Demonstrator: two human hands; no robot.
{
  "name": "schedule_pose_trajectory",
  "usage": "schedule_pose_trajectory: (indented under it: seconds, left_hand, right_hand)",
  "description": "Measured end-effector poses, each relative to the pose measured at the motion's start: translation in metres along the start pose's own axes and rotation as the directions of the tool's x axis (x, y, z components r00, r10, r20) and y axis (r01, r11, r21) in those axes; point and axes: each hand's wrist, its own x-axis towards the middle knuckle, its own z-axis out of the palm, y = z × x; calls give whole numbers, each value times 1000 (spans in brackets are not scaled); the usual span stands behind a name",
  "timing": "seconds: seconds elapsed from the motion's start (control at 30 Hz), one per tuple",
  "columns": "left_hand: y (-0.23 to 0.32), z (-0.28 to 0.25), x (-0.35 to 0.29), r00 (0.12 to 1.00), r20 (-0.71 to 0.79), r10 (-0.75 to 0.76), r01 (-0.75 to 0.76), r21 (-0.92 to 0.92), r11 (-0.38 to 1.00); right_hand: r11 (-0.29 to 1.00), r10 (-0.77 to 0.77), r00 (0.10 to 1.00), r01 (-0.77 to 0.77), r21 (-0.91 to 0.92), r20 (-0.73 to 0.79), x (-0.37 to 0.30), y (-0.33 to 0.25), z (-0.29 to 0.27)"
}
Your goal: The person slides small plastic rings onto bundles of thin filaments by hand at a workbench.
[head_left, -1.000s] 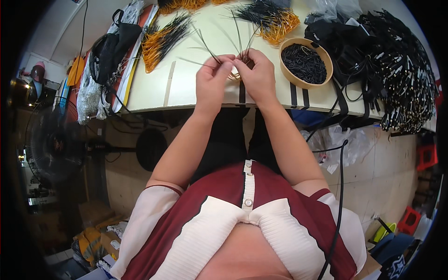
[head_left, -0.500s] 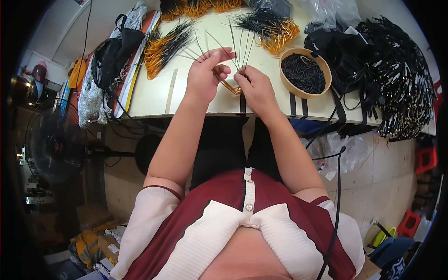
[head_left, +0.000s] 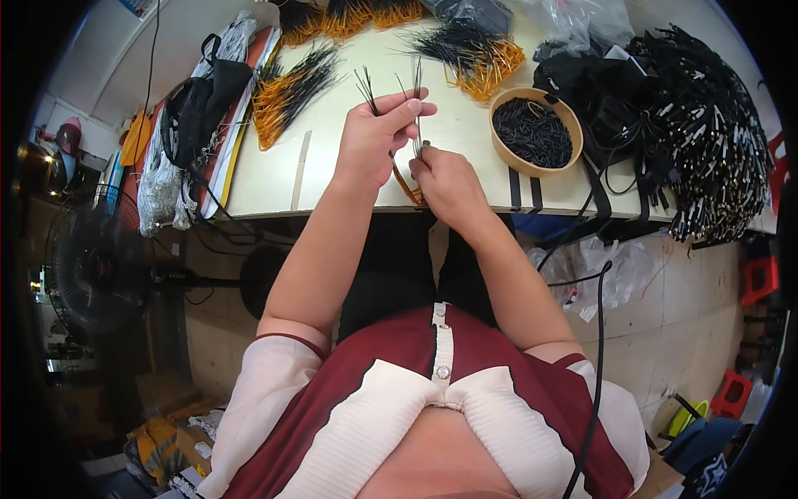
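Note:
My left hand (head_left: 366, 148) is over the near edge of the table, its thumb and fingers closed on thin dark strands. More strands stick up past its knuckles. The strands run down to a bent orange-gold part (head_left: 406, 188) between my hands. My right hand (head_left: 451, 185) pinches the same bunch of strands (head_left: 418, 126) lower down. A small dark tip shows by its thumb; what it belongs to is unclear. To the right stands a round tan bowl (head_left: 522, 165) filled with short black pieces (head_left: 532, 131).
Bundles of black-and-orange strands lie at the left (head_left: 283, 96) and back right (head_left: 486, 65). Black cords with metallic ends (head_left: 711, 141) heap at the far right. White cords (head_left: 166, 179) hang at the left, above a fan (head_left: 96, 258). Clear plastic bags (head_left: 611, 270) lie below.
The strands were fanned out between my hands and are now drawn into tighter bunches. My right hand has moved slightly lower and nearer to me, and the orange part has dropped to the table edge.

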Motion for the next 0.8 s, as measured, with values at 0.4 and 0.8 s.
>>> schedule_pose_trajectory:
  seconds: [0.4, 0.8]
  left_hand:
    - [-14, 8, -23, 995, 77, -70, 65, 60, 996]
    - [-45, 15, -36, 976, 72, -206, 177, 287, 941]
  right_hand:
    - [929, -57, 998, 43, 368, 26, -30, 18, -32]
    - [888, -20, 974, -87, -451, -226, 1, 64, -134]
